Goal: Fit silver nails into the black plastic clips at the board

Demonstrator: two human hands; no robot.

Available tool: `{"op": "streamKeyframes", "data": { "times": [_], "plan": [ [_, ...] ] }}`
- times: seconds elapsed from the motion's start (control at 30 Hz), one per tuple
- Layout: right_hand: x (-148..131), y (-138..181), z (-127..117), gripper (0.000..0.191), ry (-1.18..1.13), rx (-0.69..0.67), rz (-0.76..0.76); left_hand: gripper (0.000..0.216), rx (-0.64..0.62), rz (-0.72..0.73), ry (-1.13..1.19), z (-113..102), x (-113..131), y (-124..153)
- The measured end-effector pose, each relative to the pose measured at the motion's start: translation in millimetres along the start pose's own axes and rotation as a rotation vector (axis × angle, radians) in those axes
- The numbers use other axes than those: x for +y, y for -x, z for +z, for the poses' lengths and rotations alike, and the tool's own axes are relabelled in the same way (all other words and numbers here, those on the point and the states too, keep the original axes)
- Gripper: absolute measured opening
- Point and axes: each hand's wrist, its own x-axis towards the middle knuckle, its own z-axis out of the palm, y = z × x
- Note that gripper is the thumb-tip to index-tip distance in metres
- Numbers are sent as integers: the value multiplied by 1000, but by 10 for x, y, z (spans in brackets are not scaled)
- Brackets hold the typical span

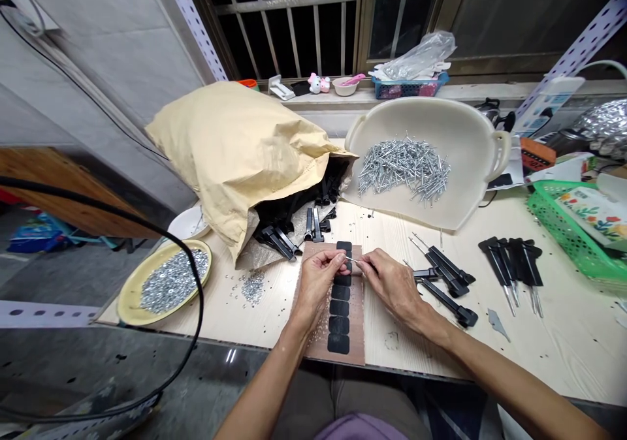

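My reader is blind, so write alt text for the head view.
The left hand and right hand hold a thin metal rod above square black pads, near a tan sack of black plastic parts, heaped metal pins and a yellow bowl of washers.

Held pin (351, 259): bright silver!
Squares (339, 308): black, every one
Board (356, 335): reddish brown
Sack (235, 140): plain tan outside
Basin (467, 146): creamy white
Dish (128, 296): soft yellow
Basket (551, 228): vivid green
Floral box (595, 210): white, and look, orange and yellow blooms
Surface (543, 361): pale wood grain
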Motion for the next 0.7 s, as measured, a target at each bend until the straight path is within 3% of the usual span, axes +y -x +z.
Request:
{"op": "streamKeyframes", "data": {
  "times": [0.17, 0.37, 0.57, 0.7],
  "plan": [
    [-19, -14, -8, 26, -122, -33, -2, 27, 13, 15, -38, -18, 41, 57],
    [24, -12, 72, 29, -575, -208, 161, 27, 42, 85, -241, -44, 91, 183],
    [133, 169, 57, 22, -216, -187, -22, 29, -36, 24, -408, -103, -6, 360],
    [190, 170, 71, 27, -62, -218, -94, 28, 12, 146, -492, -212, -40, 389]
  ]
}}
